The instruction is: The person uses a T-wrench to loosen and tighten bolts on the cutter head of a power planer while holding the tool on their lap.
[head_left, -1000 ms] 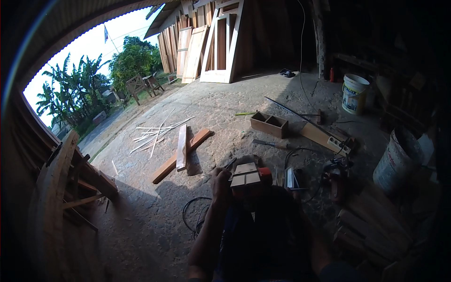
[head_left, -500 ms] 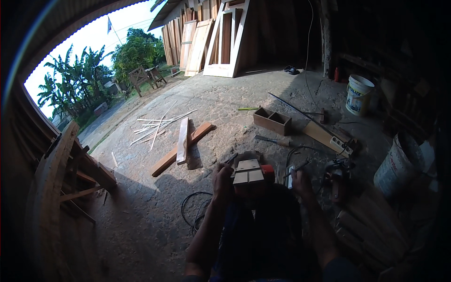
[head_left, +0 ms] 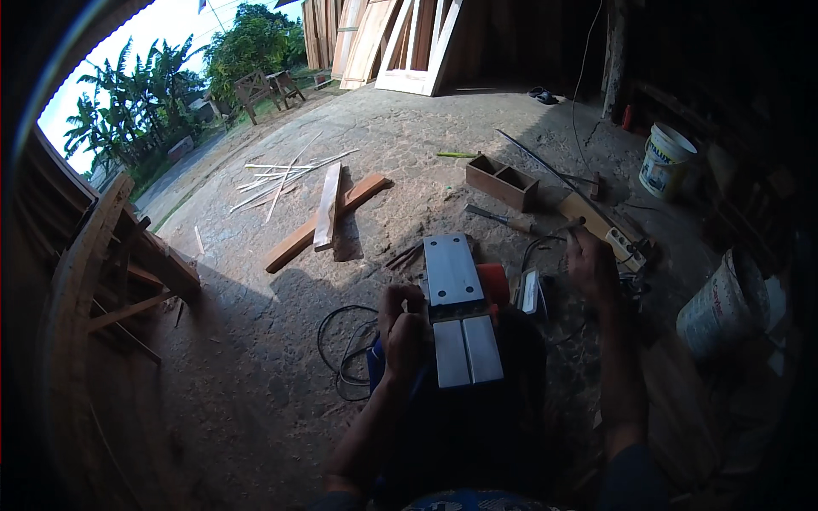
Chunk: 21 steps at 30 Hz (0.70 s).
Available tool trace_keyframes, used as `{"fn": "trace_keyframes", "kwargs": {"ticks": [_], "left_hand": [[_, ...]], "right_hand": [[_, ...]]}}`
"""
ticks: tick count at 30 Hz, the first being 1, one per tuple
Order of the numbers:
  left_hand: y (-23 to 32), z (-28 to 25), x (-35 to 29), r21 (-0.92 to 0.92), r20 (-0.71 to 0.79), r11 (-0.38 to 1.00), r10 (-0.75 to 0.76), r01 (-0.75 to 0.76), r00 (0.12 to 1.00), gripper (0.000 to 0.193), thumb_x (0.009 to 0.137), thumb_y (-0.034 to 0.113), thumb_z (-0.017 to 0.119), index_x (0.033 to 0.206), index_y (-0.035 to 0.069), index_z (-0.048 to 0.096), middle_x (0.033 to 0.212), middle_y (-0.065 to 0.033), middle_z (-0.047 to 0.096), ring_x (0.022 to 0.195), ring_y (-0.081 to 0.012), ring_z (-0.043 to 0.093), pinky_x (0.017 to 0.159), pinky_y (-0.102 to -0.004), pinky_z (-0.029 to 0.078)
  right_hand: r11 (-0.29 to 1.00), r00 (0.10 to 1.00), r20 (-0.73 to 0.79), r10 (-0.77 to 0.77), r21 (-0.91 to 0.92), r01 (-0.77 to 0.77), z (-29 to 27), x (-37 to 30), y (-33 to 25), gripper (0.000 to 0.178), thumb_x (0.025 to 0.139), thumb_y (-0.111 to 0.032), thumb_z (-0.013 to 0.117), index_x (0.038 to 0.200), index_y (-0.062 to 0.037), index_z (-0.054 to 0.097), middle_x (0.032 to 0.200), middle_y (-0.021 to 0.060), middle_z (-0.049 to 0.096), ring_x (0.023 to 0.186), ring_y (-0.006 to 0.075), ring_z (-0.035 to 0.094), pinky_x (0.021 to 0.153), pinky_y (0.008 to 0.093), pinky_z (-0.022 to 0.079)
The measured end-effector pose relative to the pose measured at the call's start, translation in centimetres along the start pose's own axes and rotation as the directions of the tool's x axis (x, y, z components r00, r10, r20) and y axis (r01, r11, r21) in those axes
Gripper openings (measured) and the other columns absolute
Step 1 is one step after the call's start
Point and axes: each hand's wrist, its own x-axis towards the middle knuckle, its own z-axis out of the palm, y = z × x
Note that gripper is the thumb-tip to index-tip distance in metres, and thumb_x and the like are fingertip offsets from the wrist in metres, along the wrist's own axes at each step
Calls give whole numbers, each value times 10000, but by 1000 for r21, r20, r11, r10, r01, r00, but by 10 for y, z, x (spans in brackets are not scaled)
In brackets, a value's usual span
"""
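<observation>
An upturned electric hand planer (head_left: 452,271) lies at my lap, its grey metal sole plates facing up and part of its red body showing on the right. My left hand (head_left: 402,330) is closed beside the planer's left edge; whatever is in its fingers is too dark to name. Farther right, my right hand (head_left: 592,264) is raised above the floor, apart from the planer. Its fingers grip a thin dark tool (head_left: 569,225) whose kind I cannot make out. Just beyond lies a chisel (head_left: 503,219) with a long blade and wooden handle.
An open two-part wooden box (head_left: 503,184) sits ahead. Crossed planks (head_left: 327,209) and thin strips (head_left: 281,179) lie left of it. A power strip (head_left: 626,247) rests on the right, near two buckets (head_left: 667,162). A black cable (head_left: 328,328) coils left. A wooden bench (head_left: 94,281) stands far left.
My right hand has moved up and right, away from the planer, with the dark tool. The planer's sole now tilts more into view. My left hand stays at its left side.
</observation>
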Motion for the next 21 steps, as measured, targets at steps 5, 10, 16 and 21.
{"fn": "trace_keyframes", "kwargs": {"ticks": [5,10,16,21], "left_hand": [[3,6,-20,-190,-19,982,21,-24,1000,257,710,-53,424,952,22,467,964,-67,471,843,-109,430,780,-227,393],[-4,0,-16,-276,15,957,101,-93,995,334,669,-86,419,985,20,449,1016,-85,460,951,-139,435,859,-241,388],[-6,0,-15,-266,0,962,70,-68,998,384,649,-77,393,1017,25,430,1087,-97,427,965,-151,459,795,-231,410],[-4,-2,-16,-282,4,959,39,-36,999,391,644,-59,397,1023,25,432,1088,-98,423,955,-150,459,752,-230,418]], "right_hand": [[873,940,-11,-341,366,321,-18,14,-44,382,972,-92,563,1345,-13,562,927,229,709,914,333,712,834,376,533],[918,911,204,-358,253,304,-21,20,-97,262,948,-124,607,1174,3,646,871,195,713,811,305,720,748,381,543],[781,782,106,-614,221,584,2,28,-110,212,938,-150,620,1060,9,689,817,181,686,763,285,705,685,410,538],[800,766,281,-578,379,464,7,27,-124,233,949,-186,617,1064,-1,697,767,155,656,722,286,672,676,410,529]]}}
